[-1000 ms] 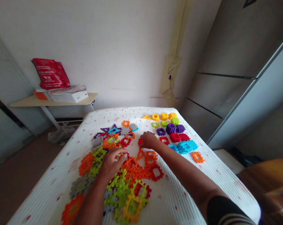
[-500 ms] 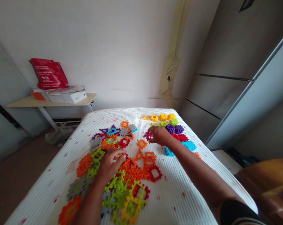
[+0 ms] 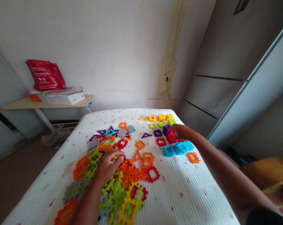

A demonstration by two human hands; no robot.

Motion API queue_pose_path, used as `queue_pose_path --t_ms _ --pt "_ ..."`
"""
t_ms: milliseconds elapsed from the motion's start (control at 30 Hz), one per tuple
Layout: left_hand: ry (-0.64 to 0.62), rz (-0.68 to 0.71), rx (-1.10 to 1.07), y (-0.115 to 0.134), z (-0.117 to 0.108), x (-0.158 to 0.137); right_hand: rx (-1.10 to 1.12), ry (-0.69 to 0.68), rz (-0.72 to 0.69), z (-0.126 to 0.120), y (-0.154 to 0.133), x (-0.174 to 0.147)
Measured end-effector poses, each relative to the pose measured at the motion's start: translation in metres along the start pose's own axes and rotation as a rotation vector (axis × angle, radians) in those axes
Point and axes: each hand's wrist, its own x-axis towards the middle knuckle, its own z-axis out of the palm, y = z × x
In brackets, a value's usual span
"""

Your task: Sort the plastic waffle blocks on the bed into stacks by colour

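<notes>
My right hand [image 3: 180, 132] is closed on a red square toothed building piece [image 3: 172, 136], above the red pieces on the right. Beside it are a purple stack [image 3: 166, 130] and a row of light-blue pieces [image 3: 183, 147]. A single red square frame [image 3: 161, 142] lies to its left. My left hand [image 3: 109, 163] rests at the mixed pile, fingers curved and the thumb apart from them, with no piece clearly held. Orange pieces [image 3: 132, 170] lie to its right, and green pieces [image 3: 115, 190] spread in front of it.
Yellow stacks [image 3: 161, 117] and green pieces [image 3: 171, 122] stand in rows at the far right of the white covered surface [image 3: 178, 193]. An orange square [image 3: 193, 157] lies near the right edge. A side table [image 3: 87, 100] holds a red bag [image 3: 45, 75] and boxes.
My right hand has moved right with the red piece, from beside the purple triangle to the red pieces. The left hand has stayed at the pile.
</notes>
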Motion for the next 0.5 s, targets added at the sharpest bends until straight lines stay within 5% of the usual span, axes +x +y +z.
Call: queue_pose_path --t_ms 500 --pt "0.008 -0.004 -0.008 0.007 -0.002 -0.001 0.033 -0.02 -0.01 0.023 0.006 0.005"
